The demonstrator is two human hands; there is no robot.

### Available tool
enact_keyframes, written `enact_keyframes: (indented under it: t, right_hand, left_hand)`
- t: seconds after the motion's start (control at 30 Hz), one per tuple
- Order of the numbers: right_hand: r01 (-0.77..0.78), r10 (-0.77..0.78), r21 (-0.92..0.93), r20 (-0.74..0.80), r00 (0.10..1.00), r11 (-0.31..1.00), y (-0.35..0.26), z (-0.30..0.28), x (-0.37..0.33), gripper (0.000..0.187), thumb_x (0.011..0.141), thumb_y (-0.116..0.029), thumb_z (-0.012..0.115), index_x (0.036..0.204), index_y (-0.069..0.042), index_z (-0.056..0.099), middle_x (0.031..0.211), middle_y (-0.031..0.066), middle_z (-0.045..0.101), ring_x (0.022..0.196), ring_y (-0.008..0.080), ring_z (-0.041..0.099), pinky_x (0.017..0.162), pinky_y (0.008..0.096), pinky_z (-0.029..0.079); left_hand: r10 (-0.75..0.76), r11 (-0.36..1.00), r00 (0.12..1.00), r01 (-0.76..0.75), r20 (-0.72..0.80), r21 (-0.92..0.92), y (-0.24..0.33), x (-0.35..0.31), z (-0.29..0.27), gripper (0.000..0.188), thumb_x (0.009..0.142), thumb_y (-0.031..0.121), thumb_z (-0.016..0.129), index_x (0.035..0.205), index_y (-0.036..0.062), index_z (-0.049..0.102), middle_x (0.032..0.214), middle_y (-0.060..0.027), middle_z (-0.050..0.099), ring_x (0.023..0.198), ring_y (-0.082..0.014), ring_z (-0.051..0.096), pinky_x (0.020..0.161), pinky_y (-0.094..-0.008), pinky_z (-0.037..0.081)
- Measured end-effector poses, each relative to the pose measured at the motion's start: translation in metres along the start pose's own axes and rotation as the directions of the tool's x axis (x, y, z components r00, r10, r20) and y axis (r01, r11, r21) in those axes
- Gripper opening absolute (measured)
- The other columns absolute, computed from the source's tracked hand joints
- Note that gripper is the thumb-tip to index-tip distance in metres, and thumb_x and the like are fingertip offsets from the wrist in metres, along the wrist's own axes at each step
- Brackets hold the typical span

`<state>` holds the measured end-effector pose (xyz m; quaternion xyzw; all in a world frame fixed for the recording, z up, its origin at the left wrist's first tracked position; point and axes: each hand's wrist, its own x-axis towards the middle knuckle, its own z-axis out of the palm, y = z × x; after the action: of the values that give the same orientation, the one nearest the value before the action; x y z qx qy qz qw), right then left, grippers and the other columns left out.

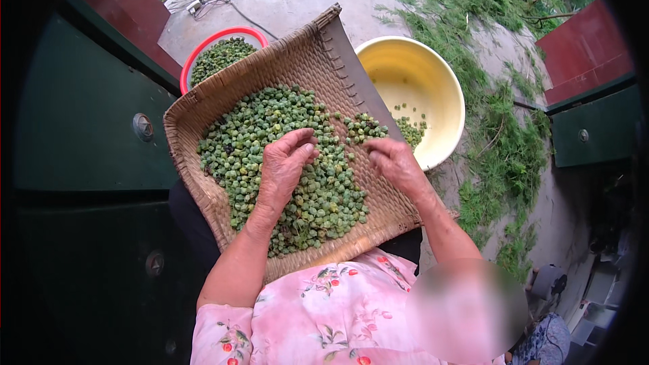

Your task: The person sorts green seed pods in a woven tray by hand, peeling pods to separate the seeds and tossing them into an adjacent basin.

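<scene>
A woven winnowing basket (314,61) lies tilted across my lap, its dark flat edge toward the yellow basin. Small round green seed pods (260,122) are heaped over its left and middle. My left hand (285,162) is over the heap, thumb and fingers drawn together; whatever is between them is too small to make out. Fingers curled, my right hand (395,163) is beside a small separate cluster of pods (365,128) near the flat edge. Its fingertips are partly hidden, so what they pinch does not show. A few darker pods sit among the green ones.
Beyond the flat edge stands a yellow basin (446,88) with some pods inside. A red-rimmed basin (186,74) full of pods is behind the basket. Cut green branches (503,162) cover the concrete at right. Dark green door panels (88,115) are close at left.
</scene>
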<state>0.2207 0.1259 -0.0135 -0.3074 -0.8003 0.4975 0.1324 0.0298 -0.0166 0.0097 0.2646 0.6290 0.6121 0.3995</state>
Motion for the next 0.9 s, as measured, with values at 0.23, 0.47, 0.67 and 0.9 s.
enact_keyframes:
  t: [0.23, 0.47, 0.67, 0.9]
  right_hand:
    - [-0.153, 0.149, 0.247, 0.038, 0.988, 0.957, 0.002, 0.026, -0.011, 0.026, 0.088, 0.001, 0.053, 0.112, 0.002, 0.061, 0.096, 0.0094, 0.062, 0.076, 0.012, 0.063, 0.064, 0.0227, 0.052]
    - [0.058, -0.063, -0.035, -0.181, 0.982, 0.998, -0.005, 0.003, -0.02, 0.023, 0.081, 0.002, 0.057, 0.103, 0.0, 0.063, 0.091, 0.0116, 0.062, 0.081, 0.0205, 0.061, 0.074, 0.0289, 0.049]
    - [0.115, -0.122, -0.255, -0.013, 0.992, 0.96, 0.0, 0.033, -0.027, 0.014, 0.08, -0.007, 0.061, 0.093, -0.003, 0.064, 0.087, 0.0165, 0.058, 0.083, 0.0342, 0.06, 0.073, 0.0416, 0.049]
    - [0.004, -0.004, -0.425, 0.0, 1.0, 0.905, -0.006, 0.045, -0.021, 0.015, 0.08, -0.01, 0.063, 0.094, -0.006, 0.065, 0.087, 0.0146, 0.058, 0.084, 0.0336, 0.06, 0.075, 0.0411, 0.049]
  left_hand:
    - [-0.015, 1.0, 1.0, 0.014, 0.01, 0.017, -0.001, 0.001, 0.003, 0.03, 0.088, 0.001, 0.057, 0.117, -0.0045, 0.058, 0.1, -0.0104, 0.066, 0.084, -0.0151, 0.065, 0.072, -0.0264, 0.053]
    - [-0.015, 1.0, 1.0, 0.015, -0.01, 0.015, -0.001, -0.001, 0.0, 0.029, 0.088, 0.001, 0.057, 0.116, -0.0041, 0.059, 0.099, -0.0101, 0.066, 0.083, -0.0149, 0.065, 0.072, -0.0261, 0.053]
    - [-0.004, 0.999, 1.0, 0.004, 0.002, 0.043, 0.0, 0.0, 0.001, 0.029, 0.087, 0.001, 0.057, 0.116, -0.0038, 0.059, 0.1, -0.0103, 0.066, 0.083, -0.0143, 0.065, 0.072, -0.0257, 0.053]
    - [-0.003, 1.0, 1.0, 0.003, 0.022, 0.006, -0.003, 0.0, 0.001, 0.031, 0.086, -0.001, 0.057, 0.116, -0.005, 0.058, 0.1, -0.011, 0.066, 0.083, -0.0134, 0.064, 0.073, -0.0252, 0.054]
